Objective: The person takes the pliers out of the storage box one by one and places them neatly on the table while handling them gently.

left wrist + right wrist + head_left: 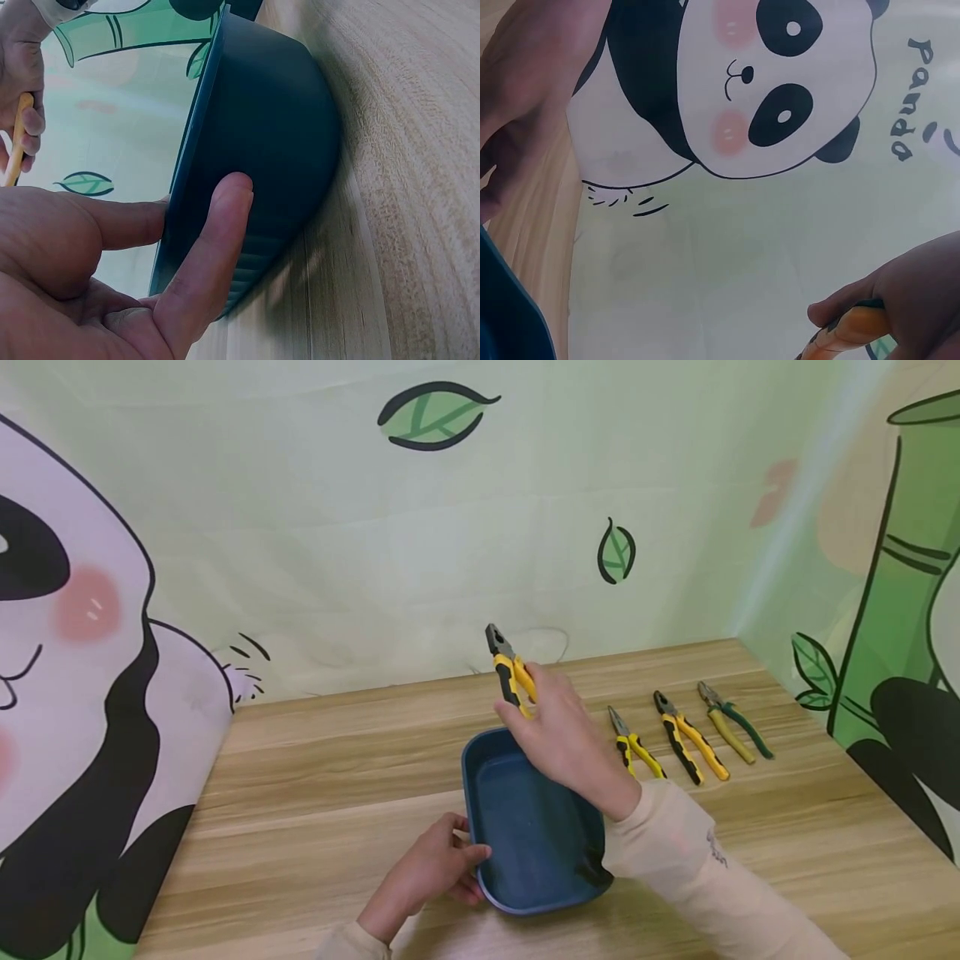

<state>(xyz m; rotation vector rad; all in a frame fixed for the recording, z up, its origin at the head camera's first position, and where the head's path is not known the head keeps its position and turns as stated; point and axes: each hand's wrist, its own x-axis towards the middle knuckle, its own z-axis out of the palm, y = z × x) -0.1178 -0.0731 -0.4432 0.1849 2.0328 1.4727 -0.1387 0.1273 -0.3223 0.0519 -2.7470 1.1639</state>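
In the head view my right hand (558, 727) grips pliers (508, 672) with yellow-and-black handles, their metal nose pointing up and away. They are held up above the far edge of a dark blue tray (525, 906). My left hand (438, 860) holds the tray's left side, thumb over the rim and fingers outside. The left wrist view shows the tray's outer wall (277, 112) with a finger (225, 217) lying along it. In the right wrist view the orange-yellow handle (855, 330) sits in my right hand (922, 292).
Right of the tray, several pliers lie in a row on the wooden table (315, 793): yellow-black needle-nose pliers (633, 747), yellow-black pliers (690, 735) and green-handled pliers (735, 722). A printed cloth (300, 527) with a panda and leaves hangs behind the table.
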